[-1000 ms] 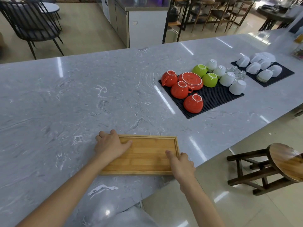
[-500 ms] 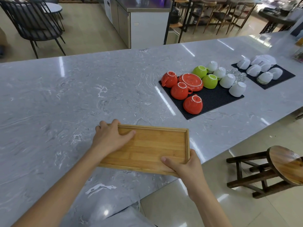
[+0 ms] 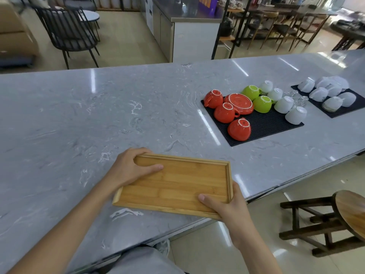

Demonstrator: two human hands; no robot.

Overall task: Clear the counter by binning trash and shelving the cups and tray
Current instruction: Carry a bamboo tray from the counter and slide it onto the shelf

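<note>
An empty bamboo tray is held just above the near edge of the grey marble counter, tilted slightly. My left hand grips its far left corner, thumb inside the rim. My right hand grips its near right corner, thumb on the tray floor. Upside-down red cups, a red saucer, green cups and white cups sit on a black mat to the right.
A second black mat with more white cups lies at the far right. A wooden stool stands on the floor at the right. Black chairs and a steel cabinet stand beyond the counter.
Both hands took hold of the tray and raised it off the counter, shifting it a little right. My right hand went from its edge to gripping the near right corner.
</note>
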